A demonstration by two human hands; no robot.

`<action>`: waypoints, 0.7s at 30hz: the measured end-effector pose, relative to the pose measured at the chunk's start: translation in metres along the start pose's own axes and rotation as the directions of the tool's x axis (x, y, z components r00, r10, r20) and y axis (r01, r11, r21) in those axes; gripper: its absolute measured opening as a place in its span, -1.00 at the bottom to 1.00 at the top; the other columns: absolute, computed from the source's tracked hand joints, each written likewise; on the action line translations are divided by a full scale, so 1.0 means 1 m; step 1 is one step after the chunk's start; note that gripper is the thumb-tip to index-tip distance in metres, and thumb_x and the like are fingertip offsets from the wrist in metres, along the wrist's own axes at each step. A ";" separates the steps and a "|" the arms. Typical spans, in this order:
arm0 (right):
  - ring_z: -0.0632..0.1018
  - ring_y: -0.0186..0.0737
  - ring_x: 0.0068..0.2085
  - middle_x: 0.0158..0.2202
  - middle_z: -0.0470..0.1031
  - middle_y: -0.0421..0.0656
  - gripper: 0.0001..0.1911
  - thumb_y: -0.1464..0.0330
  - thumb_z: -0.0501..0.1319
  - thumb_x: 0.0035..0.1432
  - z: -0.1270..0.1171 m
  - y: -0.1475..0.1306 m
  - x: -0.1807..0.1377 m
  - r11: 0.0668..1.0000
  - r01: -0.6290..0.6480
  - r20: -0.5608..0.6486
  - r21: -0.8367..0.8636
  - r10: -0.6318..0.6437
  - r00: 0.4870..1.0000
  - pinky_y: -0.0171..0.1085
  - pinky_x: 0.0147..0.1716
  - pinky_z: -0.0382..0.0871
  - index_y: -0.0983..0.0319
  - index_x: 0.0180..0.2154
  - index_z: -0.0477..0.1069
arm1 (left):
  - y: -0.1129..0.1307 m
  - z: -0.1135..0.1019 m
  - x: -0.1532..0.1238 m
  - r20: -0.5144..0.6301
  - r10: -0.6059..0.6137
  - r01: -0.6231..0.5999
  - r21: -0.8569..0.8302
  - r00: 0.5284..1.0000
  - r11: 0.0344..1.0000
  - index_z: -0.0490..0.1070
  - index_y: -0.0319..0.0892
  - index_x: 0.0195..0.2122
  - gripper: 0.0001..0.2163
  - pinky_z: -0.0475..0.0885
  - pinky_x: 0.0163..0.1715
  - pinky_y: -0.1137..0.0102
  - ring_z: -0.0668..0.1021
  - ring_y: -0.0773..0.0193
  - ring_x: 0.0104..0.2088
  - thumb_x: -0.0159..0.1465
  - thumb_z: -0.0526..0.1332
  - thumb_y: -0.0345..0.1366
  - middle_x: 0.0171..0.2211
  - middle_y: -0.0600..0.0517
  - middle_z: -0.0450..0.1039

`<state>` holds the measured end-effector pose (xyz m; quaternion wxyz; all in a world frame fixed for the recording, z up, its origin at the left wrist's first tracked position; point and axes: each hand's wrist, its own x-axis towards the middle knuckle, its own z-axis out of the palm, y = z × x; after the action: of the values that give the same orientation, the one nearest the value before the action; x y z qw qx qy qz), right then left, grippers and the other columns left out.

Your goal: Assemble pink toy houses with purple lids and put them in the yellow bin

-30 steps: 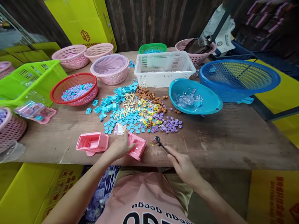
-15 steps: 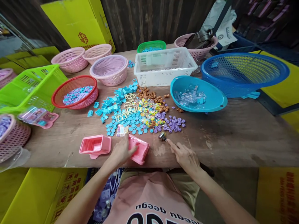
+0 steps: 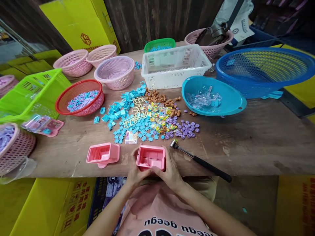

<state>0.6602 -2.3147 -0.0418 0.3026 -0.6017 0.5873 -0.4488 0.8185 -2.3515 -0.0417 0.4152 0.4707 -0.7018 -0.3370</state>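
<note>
At the table's front edge, my left hand and my right hand grip a pink plastic box from both sides, its hollow side facing up. A second pink box rests on the table to the left. Right of my hands lies a small hammer with a metal head and black handle, touched by neither hand. Just beyond the held box is a small printed card. Past it spread light-blue plastic pieces, purple discs, brown figures and small yellow wrapped packets.
A red basket of small pieces stands left, near a lime-green crate. Behind the loose parts is a white basket. A turquoise basin holding clear pieces and a large blue basket stand right.
My right hand has left the hammer and moved left onto the pink box. The box has been turned so its hollow faces up, now between both hands. The hammer's full handle shows.
</note>
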 end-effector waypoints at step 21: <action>0.27 0.01 0.17 0.17 0.20 0.04 -0.38 0.12 -0.04 0.22 -0.027 -0.027 -0.013 0.991 0.018 -0.122 0.130 -0.002 0.993 0.07 0.16 0.15 0.21 0.24 -0.06 | 0.040 0.007 0.007 -0.012 0.288 -0.288 -0.052 0.958 0.956 -0.01 -0.10 0.14 -0.13 0.44 -0.09 0.11 0.42 0.05 -0.06 -0.12 0.35 0.09 -0.05 -0.13 0.22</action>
<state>0.6486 -2.2942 -0.0088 0.3029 -0.5550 0.5710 -0.5237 0.7958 -2.3448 -0.0080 0.4736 0.3529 -0.7528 -0.2907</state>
